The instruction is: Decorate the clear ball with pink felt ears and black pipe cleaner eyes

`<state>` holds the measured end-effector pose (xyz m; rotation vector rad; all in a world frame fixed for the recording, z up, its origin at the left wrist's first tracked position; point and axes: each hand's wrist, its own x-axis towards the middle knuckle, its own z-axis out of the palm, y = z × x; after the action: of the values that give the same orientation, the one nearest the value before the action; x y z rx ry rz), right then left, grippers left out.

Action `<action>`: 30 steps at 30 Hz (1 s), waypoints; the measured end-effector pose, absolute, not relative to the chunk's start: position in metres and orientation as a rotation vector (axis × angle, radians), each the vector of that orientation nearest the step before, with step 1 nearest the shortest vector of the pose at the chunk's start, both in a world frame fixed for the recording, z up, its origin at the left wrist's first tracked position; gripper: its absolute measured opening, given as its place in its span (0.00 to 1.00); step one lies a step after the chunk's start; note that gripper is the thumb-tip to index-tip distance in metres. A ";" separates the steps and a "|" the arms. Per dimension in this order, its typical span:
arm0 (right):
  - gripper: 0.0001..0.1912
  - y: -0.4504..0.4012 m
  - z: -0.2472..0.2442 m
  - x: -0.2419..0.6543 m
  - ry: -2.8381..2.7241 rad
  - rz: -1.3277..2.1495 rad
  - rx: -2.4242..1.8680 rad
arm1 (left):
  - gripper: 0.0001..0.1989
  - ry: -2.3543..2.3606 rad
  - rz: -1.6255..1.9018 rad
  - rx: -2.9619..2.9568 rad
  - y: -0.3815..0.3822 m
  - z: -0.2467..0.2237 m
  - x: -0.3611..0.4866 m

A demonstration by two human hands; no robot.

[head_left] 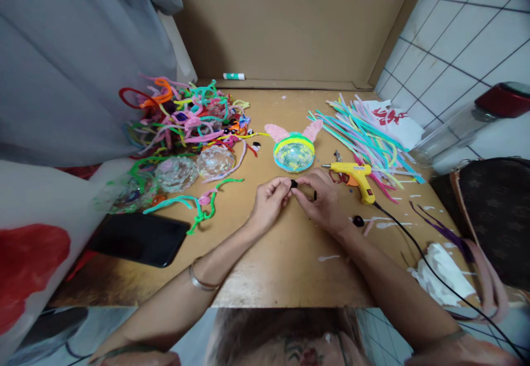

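Both my hands meet over the middle of the table. A small black piece (pixel 293 184) is pinched between the fingertips of my left hand (pixel 271 200), and the fingers of my right hand (pixel 318 195) touch its other side. Another dark bit shows by my right fingers. Just beyond my hands sits a clear round ball (pixel 295 155) with green, yellow and blue bands and two pink ears. To the right of it lies a yellow glue gun (pixel 351 174), nozzle pointing left. A dark round piece (pixel 358 221) rests beside my right wrist.
Tangled pipe cleaners (pixel 194 112) and clear balls (pixel 215 162) fill the left. A black phone (pixel 138 239) lies nearer. Straight pipe cleaners (pixel 364 134), a cord (pixel 418 250), crumpled tissue (pixel 443 275) and a brown bag (pixel 492 211) are at right.
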<state>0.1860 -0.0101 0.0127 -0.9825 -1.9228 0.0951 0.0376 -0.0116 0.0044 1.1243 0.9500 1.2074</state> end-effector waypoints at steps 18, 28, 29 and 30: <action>0.08 -0.011 0.014 0.186 -1.910 0.084 -1.005 | 0.13 1.015 1.309 1.362 -0.012 -0.004 0.037; 0.05 -0.009 0.019 0.185 -1.751 0.256 -0.973 | 0.11 0.981 1.384 1.623 -0.014 0.000 0.035; 0.04 -0.009 0.019 0.186 -1.730 0.285 -0.969 | 0.10 0.981 1.399 1.655 -0.013 0.001 0.034; 0.04 -0.009 0.019 0.186 -1.709 0.320 -0.967 | 0.10 0.981 1.410 1.685 -0.013 0.001 0.034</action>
<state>0.1856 -0.0091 0.0191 -0.9670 -1.7093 0.3205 0.0340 -0.0134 0.0014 1.6850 0.9813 1.4101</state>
